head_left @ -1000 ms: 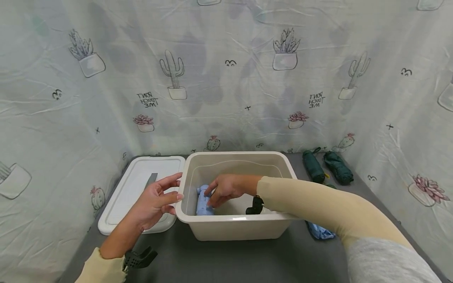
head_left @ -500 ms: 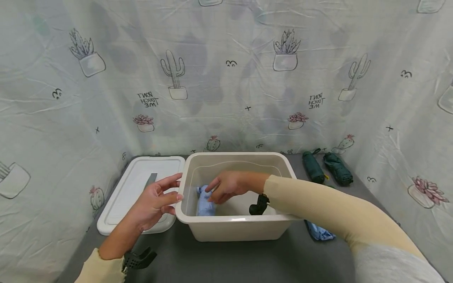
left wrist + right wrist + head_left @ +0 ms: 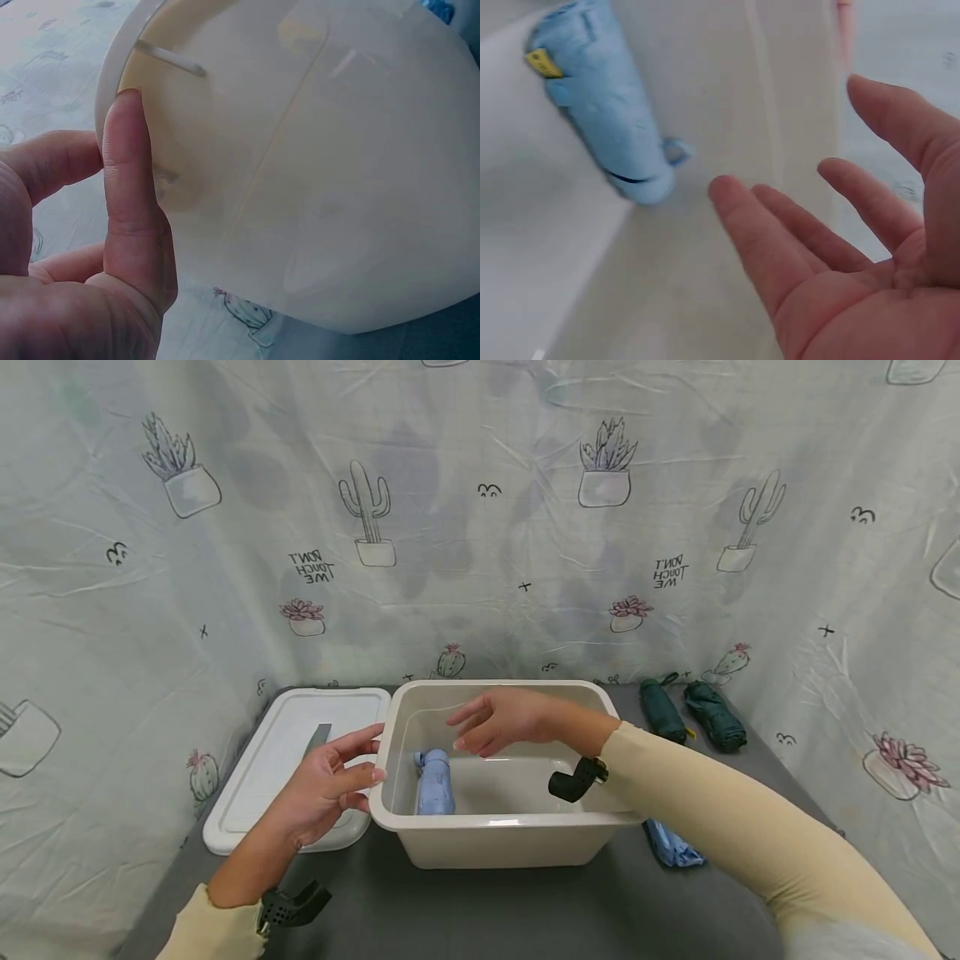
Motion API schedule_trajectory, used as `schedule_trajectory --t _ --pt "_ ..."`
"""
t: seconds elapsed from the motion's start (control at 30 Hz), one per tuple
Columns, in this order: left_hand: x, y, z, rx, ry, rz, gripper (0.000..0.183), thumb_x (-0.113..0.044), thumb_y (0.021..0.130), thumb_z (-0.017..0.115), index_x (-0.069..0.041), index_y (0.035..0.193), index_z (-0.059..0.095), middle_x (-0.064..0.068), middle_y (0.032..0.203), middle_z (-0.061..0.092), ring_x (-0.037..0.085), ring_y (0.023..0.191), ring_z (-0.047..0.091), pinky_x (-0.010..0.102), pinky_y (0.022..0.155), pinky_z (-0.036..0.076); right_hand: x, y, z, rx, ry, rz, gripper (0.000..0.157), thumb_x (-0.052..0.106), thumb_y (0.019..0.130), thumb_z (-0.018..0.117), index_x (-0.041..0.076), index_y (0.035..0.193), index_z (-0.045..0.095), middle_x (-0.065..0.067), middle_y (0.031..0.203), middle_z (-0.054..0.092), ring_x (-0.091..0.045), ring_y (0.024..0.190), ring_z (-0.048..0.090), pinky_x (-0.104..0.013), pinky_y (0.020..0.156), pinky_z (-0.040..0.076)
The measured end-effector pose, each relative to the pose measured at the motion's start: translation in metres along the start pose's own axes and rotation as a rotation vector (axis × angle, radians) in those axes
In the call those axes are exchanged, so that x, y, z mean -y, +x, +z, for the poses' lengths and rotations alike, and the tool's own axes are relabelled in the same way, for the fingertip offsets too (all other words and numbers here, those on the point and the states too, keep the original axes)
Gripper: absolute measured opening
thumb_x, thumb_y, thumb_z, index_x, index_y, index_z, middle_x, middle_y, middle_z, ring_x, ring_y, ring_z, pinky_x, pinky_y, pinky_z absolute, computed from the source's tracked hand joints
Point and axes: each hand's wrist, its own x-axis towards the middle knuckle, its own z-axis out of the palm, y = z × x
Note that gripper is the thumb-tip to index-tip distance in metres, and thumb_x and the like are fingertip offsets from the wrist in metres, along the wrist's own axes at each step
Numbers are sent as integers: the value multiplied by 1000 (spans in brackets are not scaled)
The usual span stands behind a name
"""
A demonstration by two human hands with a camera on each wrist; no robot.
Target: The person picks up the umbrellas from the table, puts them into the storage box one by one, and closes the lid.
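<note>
A beige plastic storage bin (image 3: 495, 843) stands in the middle of the table. My left hand (image 3: 330, 789) holds its left rim, the thumb over the edge and the fingers at the outer side; the left wrist view shows the thumb (image 3: 127, 172) against the rim. A light-blue folded umbrella (image 3: 435, 785) lies inside the bin along the left wall. Its wrist loop and yellow tag show in the right wrist view. Above the bin's inside, apart from the umbrella, hovers my right hand (image 3: 506, 722), with loosely spread fingers and nothing in it.
To the left lies a white lid (image 3: 262, 777) with a grey strip. Two dark-green folded umbrellas (image 3: 663, 710) lie at the back right. A crumpled blue item (image 3: 675, 845) is partly hidden by the right sleeve. A patterned curtain (image 3: 480, 543) hangs behind the table.
My right hand has let go of the blue umbrella and risen up and to the right, leaving it on the bin floor. The left hand stays on the rim.
</note>
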Motion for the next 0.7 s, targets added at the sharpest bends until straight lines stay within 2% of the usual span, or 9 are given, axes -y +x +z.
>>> schedule_trajectory --t 0.17,0.5,0.7 --pt "0 0 0 3 -2 4 68 0 97 65 0 158 33 17 128 50 24 102 70 41 69 65 1 -27 -17 -57 -38 -91 52 20 93 76 18 143 62 -8 139 66 -22 114 72 -40 97 60" --pt "1 0 1 2 -5 -2 69 -1 97 65 1 158 32 16 129 50 25 103 71 43 72 65 -19 -71 -34 -265 64 -285 52 19 97 71 15 147 56 -13 142 63 -28 119 70 -43 100 58" --pt "2 1 -1 11 -26 18 68 1 98 63 2 158 31 13 128 52 22 100 73 40 70 65 -31 -90 -41 -406 97 -312 51 23 97 72 16 146 58 -12 142 64 -23 116 71 -44 103 56"
